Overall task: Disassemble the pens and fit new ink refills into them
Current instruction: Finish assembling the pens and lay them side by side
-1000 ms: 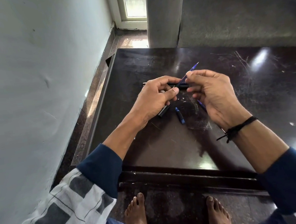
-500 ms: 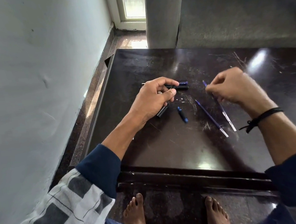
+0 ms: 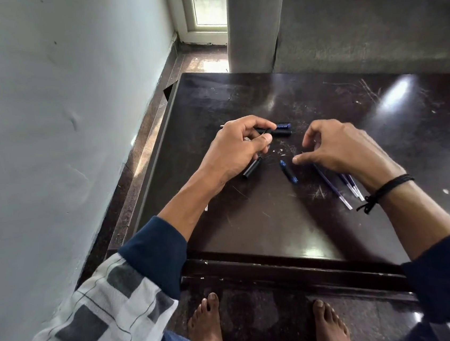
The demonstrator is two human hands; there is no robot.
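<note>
Gripping pen barrel (image 3: 281, 131), left hand (image 3: 234, 151); right hand (image 3: 339, 148) hovers — refills (image 3: 333, 189) beneath

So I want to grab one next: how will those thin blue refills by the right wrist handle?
The blue refills look thin and long, so probably light and a bit bendy. Being round on the glossy table, one would likely roll or skid if nudged. They lie close together, so pinching one alone may disturb the others.

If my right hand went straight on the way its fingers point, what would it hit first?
Probably the short blue pen piece on the table, just ahead of the right hand's thumb, though the hand's height is unclear. Beyond it the left hand grips a black pen.
</note>
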